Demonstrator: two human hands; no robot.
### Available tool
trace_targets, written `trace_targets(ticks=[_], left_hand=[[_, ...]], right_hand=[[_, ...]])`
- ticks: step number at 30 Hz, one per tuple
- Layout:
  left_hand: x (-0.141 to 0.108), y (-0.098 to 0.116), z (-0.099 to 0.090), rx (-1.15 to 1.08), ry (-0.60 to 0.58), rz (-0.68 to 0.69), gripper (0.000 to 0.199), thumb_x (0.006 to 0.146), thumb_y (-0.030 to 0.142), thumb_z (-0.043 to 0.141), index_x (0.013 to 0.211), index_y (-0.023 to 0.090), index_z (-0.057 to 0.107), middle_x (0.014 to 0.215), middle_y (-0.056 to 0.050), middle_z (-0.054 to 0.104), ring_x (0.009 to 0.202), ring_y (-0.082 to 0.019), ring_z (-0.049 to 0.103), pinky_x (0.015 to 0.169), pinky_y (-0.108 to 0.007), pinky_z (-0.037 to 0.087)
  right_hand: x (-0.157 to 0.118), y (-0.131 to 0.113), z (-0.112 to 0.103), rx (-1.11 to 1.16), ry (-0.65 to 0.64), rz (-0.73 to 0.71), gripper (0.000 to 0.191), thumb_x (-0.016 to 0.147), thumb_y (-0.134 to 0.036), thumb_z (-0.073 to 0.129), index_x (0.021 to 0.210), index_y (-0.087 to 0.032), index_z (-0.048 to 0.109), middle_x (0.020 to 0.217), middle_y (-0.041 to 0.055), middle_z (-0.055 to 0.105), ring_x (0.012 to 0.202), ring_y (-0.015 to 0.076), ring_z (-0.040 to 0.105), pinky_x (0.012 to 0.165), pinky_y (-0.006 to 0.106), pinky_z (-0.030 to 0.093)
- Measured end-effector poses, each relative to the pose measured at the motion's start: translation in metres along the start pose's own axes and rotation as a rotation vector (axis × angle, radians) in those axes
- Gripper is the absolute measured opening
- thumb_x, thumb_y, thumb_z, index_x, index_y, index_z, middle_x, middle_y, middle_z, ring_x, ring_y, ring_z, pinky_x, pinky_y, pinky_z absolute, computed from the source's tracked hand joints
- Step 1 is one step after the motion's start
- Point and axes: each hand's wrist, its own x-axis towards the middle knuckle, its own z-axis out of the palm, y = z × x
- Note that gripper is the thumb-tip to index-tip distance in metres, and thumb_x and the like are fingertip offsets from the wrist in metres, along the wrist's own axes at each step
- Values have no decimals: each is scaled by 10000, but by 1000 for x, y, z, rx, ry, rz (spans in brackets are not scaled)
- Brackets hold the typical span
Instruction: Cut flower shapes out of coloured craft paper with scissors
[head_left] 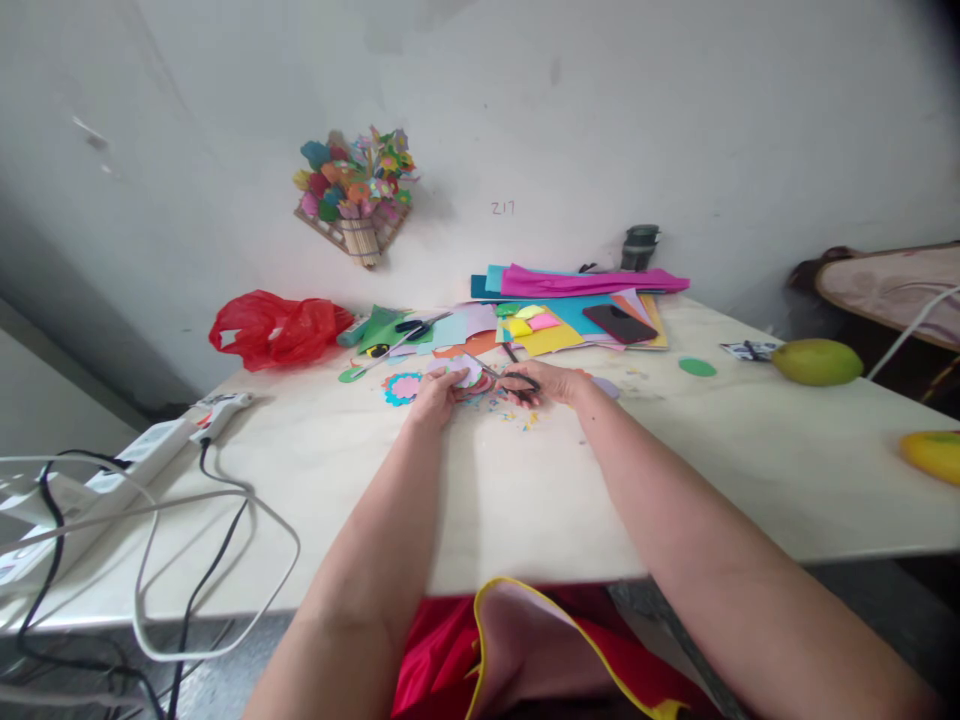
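My left hand (437, 394) pinches a lilac paper piece (466, 371) with a scalloped edge above the middle of the table. Black-handled scissors (522, 382) are in my right hand (551, 383), their blades pointing left towards the lilac paper. A blue and pink paper flower (403, 388) lies just left of my left hand. Small paper scraps (528, 420) are scattered on the table below both hands. A lilac paper disc (604, 386) shows beside my right hand.
Coloured sheets, a phone (620, 323) and a second pair of scissors (416, 327) lie at the back. A red plastic bag (274, 330) is back left; a power strip (139, 463) and looping cables are at the left. A green-yellow fruit (817, 361) lies right.
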Motion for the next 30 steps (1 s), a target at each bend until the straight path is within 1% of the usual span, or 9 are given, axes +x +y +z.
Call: trace_targets(ticks=[7,11,14,19,24,30], left_hand=[[1,-1,-2,25,-38,3,212,611,187,830,753,114,691,774,-83,752,745,-242,744,749,-377,619],[1,-1,-2,11,-43,2,221,592,191,841,728,104,690,760,-82,748,679,-210,723,699,-342,614],[2,-1,-2,6,-37,7,239,573,191,849,725,96,691,742,-75,742,645,-190,709,655,-312,603],[2,-2,-2,9,-40,4,241,579,186,850,733,102,683,750,-71,745,649,-189,711,671,-318,604],[2,-2,-3,11,-43,5,227,586,185,844,721,111,677,739,-72,744,655,-190,712,663,-309,603],[1,-1,-2,10,-43,3,224,595,175,836,748,96,693,748,-75,746,647,-186,711,643,-300,599]], right_hand=[[1,-1,1,-14,-2,10,303,847,-433,665,743,-160,585,512,-19,585,371,71,446,347,183,274],[1,-3,2,-6,10,25,289,863,-403,672,740,-159,579,516,-20,585,373,68,453,341,175,277],[1,-2,2,-1,11,29,260,898,-371,634,763,-153,590,515,-19,583,377,70,461,341,169,279],[1,-3,2,3,6,46,241,939,-314,573,763,-149,586,508,-17,574,368,67,456,342,166,280],[1,-5,3,22,7,49,253,897,-347,656,753,-158,567,510,-26,574,375,66,461,337,166,278],[2,-2,2,16,8,49,244,937,-328,593,770,-150,580,492,-23,565,362,63,445,338,166,279]])
